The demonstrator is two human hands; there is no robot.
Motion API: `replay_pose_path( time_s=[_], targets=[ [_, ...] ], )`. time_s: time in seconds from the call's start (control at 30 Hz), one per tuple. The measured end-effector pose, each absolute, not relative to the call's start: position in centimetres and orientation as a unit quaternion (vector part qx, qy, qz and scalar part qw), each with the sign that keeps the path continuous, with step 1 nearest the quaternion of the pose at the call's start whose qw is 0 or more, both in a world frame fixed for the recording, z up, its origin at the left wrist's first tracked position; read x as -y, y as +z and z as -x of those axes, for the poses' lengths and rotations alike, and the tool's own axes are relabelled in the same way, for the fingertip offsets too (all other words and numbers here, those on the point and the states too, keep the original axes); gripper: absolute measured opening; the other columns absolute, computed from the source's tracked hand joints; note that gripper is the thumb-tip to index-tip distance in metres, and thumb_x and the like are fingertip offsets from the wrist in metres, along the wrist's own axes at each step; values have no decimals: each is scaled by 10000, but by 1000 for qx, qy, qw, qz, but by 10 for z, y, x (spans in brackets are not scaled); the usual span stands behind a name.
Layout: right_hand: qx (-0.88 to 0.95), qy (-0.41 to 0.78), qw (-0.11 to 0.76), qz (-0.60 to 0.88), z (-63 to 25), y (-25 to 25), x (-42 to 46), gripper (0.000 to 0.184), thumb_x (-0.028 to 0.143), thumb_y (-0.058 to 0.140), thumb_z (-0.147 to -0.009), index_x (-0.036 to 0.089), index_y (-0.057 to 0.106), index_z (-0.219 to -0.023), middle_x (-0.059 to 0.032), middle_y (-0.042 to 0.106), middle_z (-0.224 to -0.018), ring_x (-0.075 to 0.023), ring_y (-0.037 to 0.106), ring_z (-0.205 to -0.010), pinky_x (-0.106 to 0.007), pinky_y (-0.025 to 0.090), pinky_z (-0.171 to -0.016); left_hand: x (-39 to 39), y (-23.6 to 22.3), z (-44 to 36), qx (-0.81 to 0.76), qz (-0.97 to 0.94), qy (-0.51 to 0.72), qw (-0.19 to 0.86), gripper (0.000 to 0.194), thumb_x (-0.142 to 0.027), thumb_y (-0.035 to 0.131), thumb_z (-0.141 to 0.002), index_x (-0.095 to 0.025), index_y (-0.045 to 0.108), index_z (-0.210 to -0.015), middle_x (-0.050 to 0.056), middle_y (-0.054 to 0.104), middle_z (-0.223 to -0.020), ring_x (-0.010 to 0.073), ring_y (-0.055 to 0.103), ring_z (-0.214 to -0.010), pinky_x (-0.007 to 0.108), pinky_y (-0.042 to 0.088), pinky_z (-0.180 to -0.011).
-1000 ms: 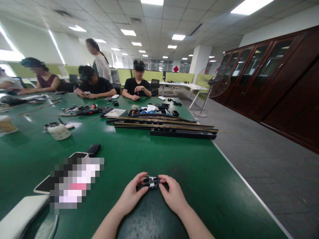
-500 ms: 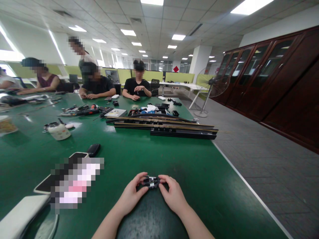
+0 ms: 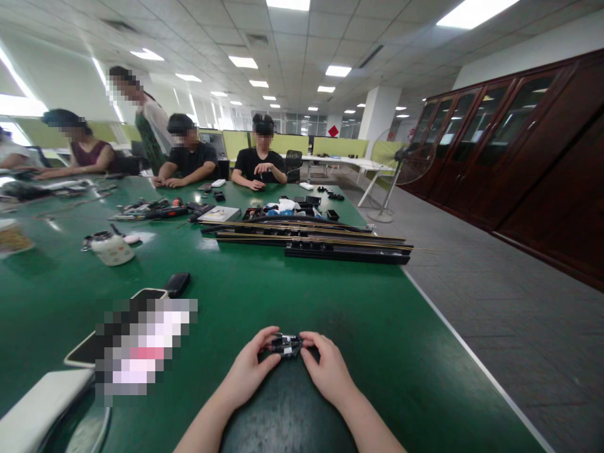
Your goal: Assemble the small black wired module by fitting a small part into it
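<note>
Between my two hands is a small black and silver mechanical part [image 3: 287, 345], just above or on the green table [image 3: 302, 296]; I cannot tell which. My left hand [image 3: 252, 367] pinches its left end with thumb and fingers. At the other end, the fingertips of my right hand [image 3: 329, 365] grip its right side. Its exact kind is too small to make out, though a pale patch shows near its middle. Both forearms reach in from the bottom edge of the view.
Long black rails [image 3: 349, 254] and thin brass-coloured rods lie across the table ahead. To the left are a phone [image 3: 117, 327], a white box [image 3: 44, 409], a cable and a pale jar [image 3: 112, 250]. Several people sit at the far side; a standing fan [image 3: 391, 182] is right.
My hands and the part between them stay in place. In the background, the standing person has shifted left, and a seated person in black has raised their head.
</note>
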State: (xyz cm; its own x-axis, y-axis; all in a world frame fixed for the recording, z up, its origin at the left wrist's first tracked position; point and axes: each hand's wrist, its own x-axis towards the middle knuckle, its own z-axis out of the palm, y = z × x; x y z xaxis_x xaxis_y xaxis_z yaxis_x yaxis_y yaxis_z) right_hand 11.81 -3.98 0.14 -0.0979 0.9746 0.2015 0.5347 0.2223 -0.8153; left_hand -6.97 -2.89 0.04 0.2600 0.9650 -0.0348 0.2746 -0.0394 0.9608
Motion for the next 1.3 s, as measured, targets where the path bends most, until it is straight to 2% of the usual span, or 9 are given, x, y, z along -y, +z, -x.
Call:
replay_pose_path(
  time_s=[1.13,1.3],
  targets=[
    [679,285,394,550,-119,0,40,275,161,490,-741,219,585,-992,-40,639,-862,-184,591,-832,-338,451,-798,28,-6,70,-494,-629,358,482,461,-243,543,-698,-206,429,-1143,54,573,-1113,172,524,-1016,333,359,-940],
    [694,250,422,527,-119,3,42,266,136,466,-758,213,584,-984,-59,617,-950,-184,559,-924,-334,441,-842,28,-8,70,-503,-642,343,466,459,-244,533,-703,-207,423,-1147,56,574,-1105,166,522,-1010,328,362,-935]
  ],
)
